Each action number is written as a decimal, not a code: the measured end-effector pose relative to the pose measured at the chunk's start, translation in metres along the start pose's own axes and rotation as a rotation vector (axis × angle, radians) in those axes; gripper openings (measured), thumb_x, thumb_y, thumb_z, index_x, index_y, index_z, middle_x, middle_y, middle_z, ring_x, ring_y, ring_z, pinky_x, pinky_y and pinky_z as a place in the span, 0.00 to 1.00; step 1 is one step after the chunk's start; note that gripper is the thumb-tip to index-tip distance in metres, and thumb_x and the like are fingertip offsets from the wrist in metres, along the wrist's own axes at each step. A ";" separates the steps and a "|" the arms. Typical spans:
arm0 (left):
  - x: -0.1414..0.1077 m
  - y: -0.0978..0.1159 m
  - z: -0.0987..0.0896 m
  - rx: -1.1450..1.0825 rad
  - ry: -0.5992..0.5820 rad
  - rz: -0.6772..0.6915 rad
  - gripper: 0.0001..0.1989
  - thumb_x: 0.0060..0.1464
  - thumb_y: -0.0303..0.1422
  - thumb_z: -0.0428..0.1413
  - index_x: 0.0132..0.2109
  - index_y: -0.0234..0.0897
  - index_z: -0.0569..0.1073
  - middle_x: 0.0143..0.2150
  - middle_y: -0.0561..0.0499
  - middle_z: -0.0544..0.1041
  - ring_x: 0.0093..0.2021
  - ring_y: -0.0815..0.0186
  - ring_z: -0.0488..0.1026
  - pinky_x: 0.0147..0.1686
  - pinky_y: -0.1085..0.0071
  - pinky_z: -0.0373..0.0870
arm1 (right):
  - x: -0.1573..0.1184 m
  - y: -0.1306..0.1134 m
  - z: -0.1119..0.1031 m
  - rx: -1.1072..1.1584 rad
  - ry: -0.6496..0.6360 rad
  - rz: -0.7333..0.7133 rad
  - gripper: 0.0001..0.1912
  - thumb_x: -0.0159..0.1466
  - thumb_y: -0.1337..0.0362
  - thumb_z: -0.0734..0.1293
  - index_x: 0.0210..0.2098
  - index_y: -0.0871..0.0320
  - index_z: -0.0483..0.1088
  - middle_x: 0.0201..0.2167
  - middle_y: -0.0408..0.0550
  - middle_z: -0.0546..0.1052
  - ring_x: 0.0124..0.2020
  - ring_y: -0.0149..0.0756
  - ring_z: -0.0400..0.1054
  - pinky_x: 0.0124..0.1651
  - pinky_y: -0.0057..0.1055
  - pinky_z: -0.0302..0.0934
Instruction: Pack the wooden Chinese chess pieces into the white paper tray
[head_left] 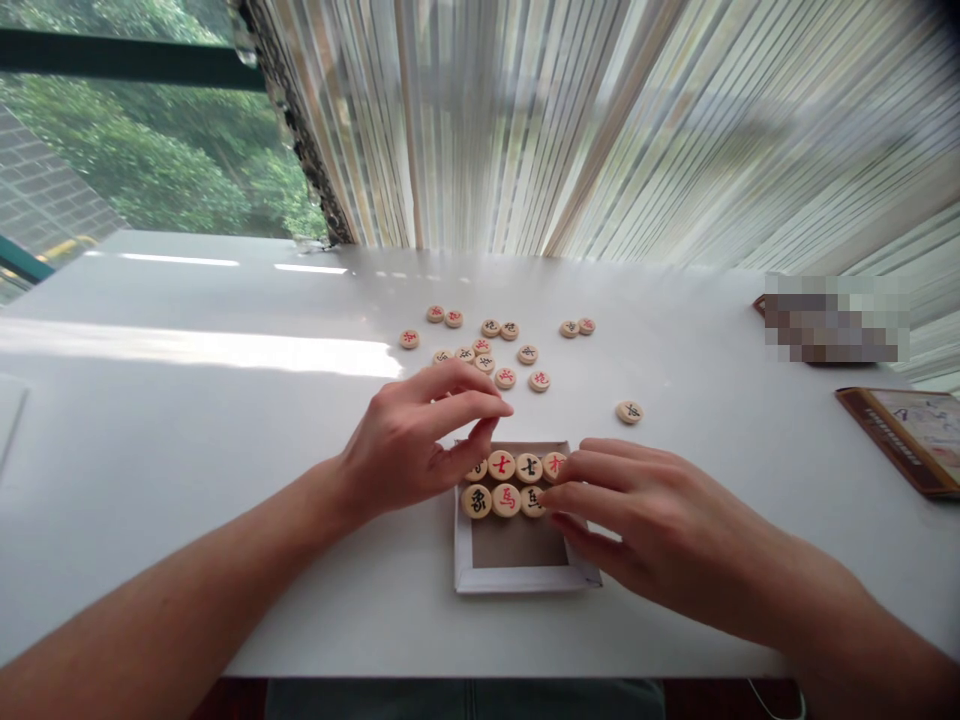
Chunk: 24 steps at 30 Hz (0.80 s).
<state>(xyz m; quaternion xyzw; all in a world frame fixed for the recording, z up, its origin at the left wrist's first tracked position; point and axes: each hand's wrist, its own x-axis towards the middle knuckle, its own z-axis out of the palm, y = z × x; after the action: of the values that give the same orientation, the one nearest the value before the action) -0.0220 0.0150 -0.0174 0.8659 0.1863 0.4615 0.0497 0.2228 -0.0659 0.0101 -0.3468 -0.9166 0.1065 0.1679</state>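
A white box (510,580) stood on the near part of the counter (337,620), with round lettered pieces (506,500) in two rows at its far side. The left hand (409,430) was over the box's far left corner, grip loosely curled; whether it held anything could not be told. The right hand (652,500) reached over the right side, its fingers at the near row; its grip was partly hidden and could not be determined. Loose pieces (539,381) lay scattered beyond the box
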 end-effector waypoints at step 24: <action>-0.003 -0.056 -0.016 0.113 0.058 -0.523 0.09 0.62 0.31 0.59 0.43 0.36 0.84 0.37 0.49 0.84 0.33 0.66 0.81 0.35 0.72 0.80 | 0.031 0.065 -0.030 0.315 0.682 0.627 0.14 0.66 0.57 0.71 0.28 0.59 0.82 0.21 0.47 0.78 0.20 0.30 0.62 0.22 0.30 0.54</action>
<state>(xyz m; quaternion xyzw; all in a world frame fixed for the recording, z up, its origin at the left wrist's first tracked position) -0.0521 0.0640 -0.0246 0.7761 0.4308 0.4464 0.1134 0.2515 0.0057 0.0247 -0.5916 -0.6337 0.1693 0.4689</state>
